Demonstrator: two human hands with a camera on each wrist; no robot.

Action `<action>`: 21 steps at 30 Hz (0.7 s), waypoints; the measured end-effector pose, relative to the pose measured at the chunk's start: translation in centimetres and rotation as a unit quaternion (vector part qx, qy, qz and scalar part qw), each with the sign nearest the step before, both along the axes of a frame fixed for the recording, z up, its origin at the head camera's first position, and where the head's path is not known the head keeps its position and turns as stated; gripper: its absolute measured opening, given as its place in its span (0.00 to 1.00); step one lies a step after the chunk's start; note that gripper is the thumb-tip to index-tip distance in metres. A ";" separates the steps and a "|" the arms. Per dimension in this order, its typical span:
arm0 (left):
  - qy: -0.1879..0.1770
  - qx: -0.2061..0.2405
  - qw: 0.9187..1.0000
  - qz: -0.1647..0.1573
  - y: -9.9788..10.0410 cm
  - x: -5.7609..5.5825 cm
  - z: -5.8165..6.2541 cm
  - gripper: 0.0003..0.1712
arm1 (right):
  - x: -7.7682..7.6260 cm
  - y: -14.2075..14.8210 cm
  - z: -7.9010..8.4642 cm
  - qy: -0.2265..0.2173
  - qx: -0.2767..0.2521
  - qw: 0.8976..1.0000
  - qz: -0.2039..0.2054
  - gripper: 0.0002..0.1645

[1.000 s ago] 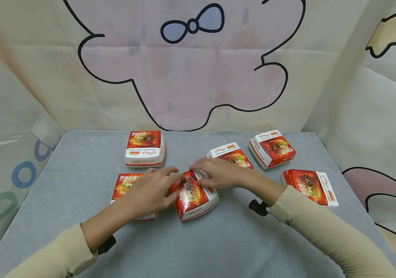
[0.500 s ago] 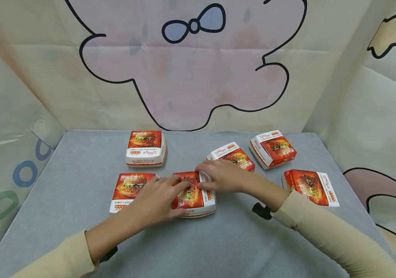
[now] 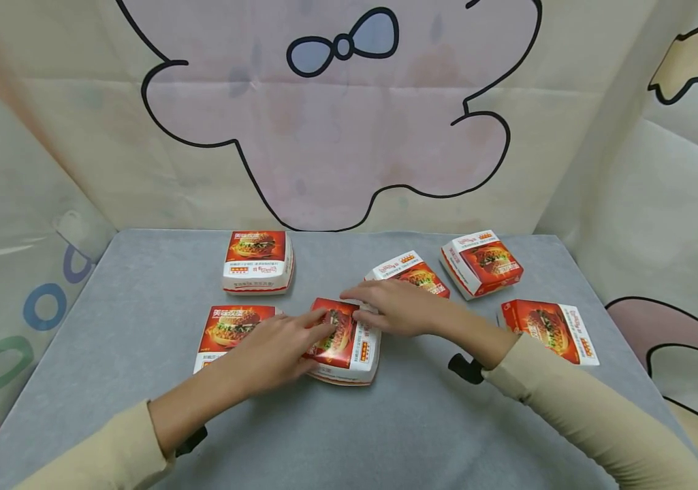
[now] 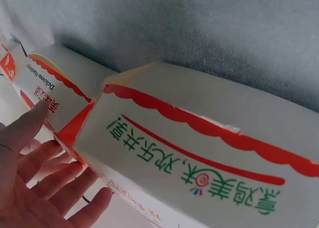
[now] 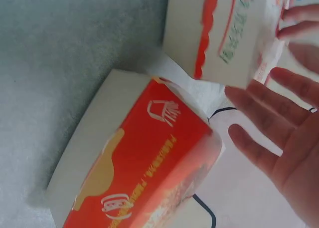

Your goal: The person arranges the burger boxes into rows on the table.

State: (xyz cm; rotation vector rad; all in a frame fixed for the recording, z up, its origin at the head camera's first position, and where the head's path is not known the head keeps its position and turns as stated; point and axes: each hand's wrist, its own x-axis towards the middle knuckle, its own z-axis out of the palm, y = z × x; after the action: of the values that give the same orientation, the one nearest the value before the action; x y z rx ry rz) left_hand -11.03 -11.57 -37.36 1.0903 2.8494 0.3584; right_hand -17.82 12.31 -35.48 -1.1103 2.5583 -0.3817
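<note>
A red-and-white burger box (image 3: 363, 350) lies mid-table between the two hands, its white strip to the right. My left hand (image 3: 278, 348) reaches over a second burger box (image 3: 224, 330), fingertips on the left part of the middle box's lid. In the left wrist view, the left hand (image 4: 47, 180) has its fingers spread, and its thumb overlaps the farther box (image 4: 65, 96). My right hand (image 3: 396, 306) has its fingertips at the middle box's far right edge. The right wrist view shows the right hand (image 5: 286, 123) with extended fingers beside that box's white side (image 5: 214, 43).
Just behind the right hand lies a burger box (image 3: 425, 280), partly covered by it. Others stand at the back left (image 3: 257, 264), back right (image 3: 482, 264) and right, where a box (image 3: 547, 330) is partly behind the right forearm. Grey cloth (image 3: 349, 442) covers the table; printed curtains (image 3: 349, 163) surround it.
The middle burger box has turned clockwise from its slant, past square to the table edge. Both hands have shifted slightly with it, and more of the left box's top shows.
</note>
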 end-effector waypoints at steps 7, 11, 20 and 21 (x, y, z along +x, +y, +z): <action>0.028 -0.001 0.999 -0.022 -0.2 -0.6 0.0 0.29 | -0.6 0.9 0.4 -0.070 -0.049 0.996 0.025 0.30; 0.025 -0.001 0.999 -0.025 -0.3 -0.9 0.0 0.28 | -0.6 1.2 0.4 -0.095 -0.036 0.994 0.030 0.33; 0.003 0.012 0.999 -0.030 -0.3 -1.2 0.1 0.30 | -0.3 1.5 0.5 -0.101 -0.018 0.994 0.030 0.35; 0.001 0.011 0.999 -0.030 -0.2 -1.2 0.1 0.31 | -0.3 1.5 0.5 -0.100 -0.013 0.995 0.029 0.36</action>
State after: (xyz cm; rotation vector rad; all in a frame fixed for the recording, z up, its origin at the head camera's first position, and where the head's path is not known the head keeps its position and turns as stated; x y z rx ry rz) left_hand -12.23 -11.82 -37.22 1.1771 2.8134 0.3862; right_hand -18.10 13.79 -35.02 -1.0936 2.3492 -0.4879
